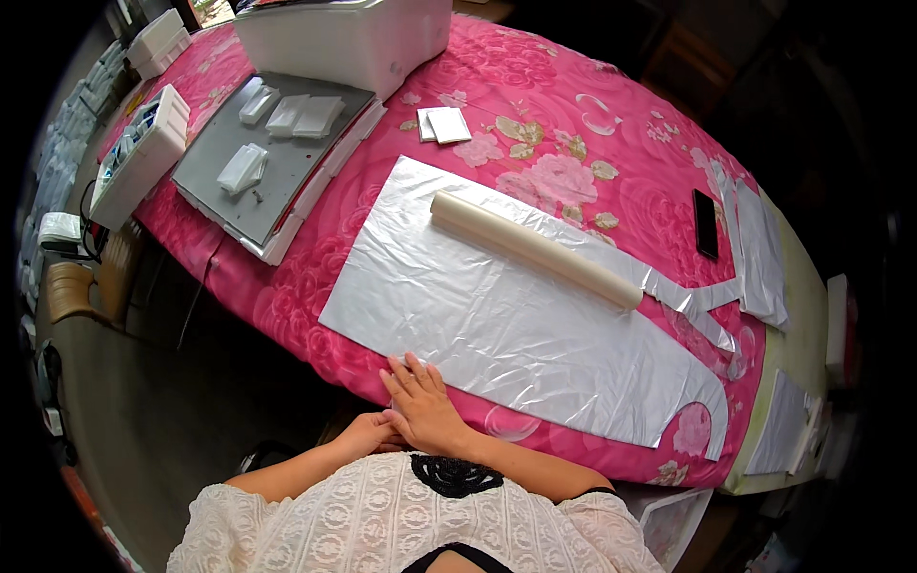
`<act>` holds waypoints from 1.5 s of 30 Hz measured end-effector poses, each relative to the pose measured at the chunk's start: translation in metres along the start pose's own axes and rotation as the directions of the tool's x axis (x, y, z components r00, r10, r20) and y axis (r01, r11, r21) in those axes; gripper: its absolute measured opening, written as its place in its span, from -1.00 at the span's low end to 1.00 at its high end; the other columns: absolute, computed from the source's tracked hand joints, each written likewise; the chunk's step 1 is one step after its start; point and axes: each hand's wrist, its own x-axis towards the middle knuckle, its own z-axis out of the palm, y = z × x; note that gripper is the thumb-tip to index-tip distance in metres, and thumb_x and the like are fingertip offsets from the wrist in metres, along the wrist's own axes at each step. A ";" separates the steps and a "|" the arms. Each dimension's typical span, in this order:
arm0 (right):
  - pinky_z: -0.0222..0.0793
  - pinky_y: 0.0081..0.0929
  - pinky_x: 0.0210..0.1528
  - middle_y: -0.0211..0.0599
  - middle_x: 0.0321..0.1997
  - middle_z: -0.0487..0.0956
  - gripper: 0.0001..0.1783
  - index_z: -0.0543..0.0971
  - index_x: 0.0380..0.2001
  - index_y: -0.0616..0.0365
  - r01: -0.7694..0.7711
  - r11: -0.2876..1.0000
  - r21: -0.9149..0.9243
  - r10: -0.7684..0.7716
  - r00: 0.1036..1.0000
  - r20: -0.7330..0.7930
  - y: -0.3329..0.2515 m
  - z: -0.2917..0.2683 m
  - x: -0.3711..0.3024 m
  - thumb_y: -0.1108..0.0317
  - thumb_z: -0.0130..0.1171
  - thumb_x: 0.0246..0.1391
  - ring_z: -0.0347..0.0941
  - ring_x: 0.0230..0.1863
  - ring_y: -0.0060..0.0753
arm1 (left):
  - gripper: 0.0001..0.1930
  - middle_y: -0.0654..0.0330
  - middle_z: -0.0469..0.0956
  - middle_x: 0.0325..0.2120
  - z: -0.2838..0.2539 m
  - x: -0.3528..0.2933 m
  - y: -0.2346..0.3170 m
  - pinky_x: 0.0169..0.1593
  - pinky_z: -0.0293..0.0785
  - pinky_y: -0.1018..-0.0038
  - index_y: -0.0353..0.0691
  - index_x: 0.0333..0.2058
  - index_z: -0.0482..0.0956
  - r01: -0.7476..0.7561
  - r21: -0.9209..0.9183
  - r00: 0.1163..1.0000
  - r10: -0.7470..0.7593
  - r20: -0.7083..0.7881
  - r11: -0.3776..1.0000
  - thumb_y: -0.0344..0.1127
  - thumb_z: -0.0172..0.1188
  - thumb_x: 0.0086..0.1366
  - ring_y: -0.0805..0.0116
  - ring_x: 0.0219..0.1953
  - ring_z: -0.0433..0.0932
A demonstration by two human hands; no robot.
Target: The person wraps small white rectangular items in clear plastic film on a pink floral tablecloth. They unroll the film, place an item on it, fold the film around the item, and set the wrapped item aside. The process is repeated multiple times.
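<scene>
A thin silvery-white plastic apron (497, 334) lies spread flat, its curved cutout and narrow strap at the right end. Across its far half rests a cream tube (535, 250), slanting down to the right. My right hand (427, 409) is open, palm down, with its fingertips at the apron's near edge. Just left of it, at the table's front edge, my left hand (365, 435) is closed with curled fingers. My right hand partly covers those fingertips, so whatever they hold cannot be made out.
Small folded clear packets (244, 168) sit on a grey board (287, 158) at the left. Behind stands a white foam box (349, 43); a smaller one (153, 158) holds small items. White squares (447, 125), a black phone (705, 223) and plastic strips (759, 253) lie on the pink floral cloth (458, 57).
</scene>
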 end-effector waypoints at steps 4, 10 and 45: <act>-0.14 0.00 0.30 0.02 0.32 0.10 -0.61 0.48 -0.14 0.20 0.197 0.980 -0.003 -0.192 0.956 0.224 0.001 -0.036 0.019 0.20 0.11 0.00 -0.11 0.37 0.02 | -0.81 0.04 0.58 -0.57 0.014 -0.025 0.047 -0.40 0.47 0.41 -0.30 -0.49 0.58 -0.264 0.888 0.911 0.399 0.101 0.377 -0.26 0.21 0.10 0.29 -0.53 0.58; 0.25 -0.29 0.02 -0.34 -0.23 0.53 -0.87 0.56 -0.51 0.12 0.213 0.943 0.256 -0.223 0.975 0.009 0.075 -0.116 0.098 0.40 0.30 -0.20 0.33 -0.02 -0.17 | -0.73 0.12 0.58 -0.21 0.023 -0.039 0.116 -0.19 0.50 0.48 -0.29 -0.25 0.56 -0.587 0.732 0.593 0.799 0.099 0.345 -0.46 0.27 0.01 0.34 -0.24 0.58; -0.07 -0.26 0.33 -0.12 0.30 0.19 -0.40 0.28 0.16 0.26 -0.427 0.878 -0.218 0.353 0.883 -0.309 0.128 -0.135 -0.144 0.28 0.05 0.04 0.01 0.35 -0.08 | -0.11 -0.30 -0.33 0.27 0.184 0.089 0.095 0.31 -0.20 0.10 -0.30 0.27 -0.08 -0.662 0.631 0.422 0.495 0.760 -0.404 -0.01 0.16 0.10 -0.24 0.33 -0.30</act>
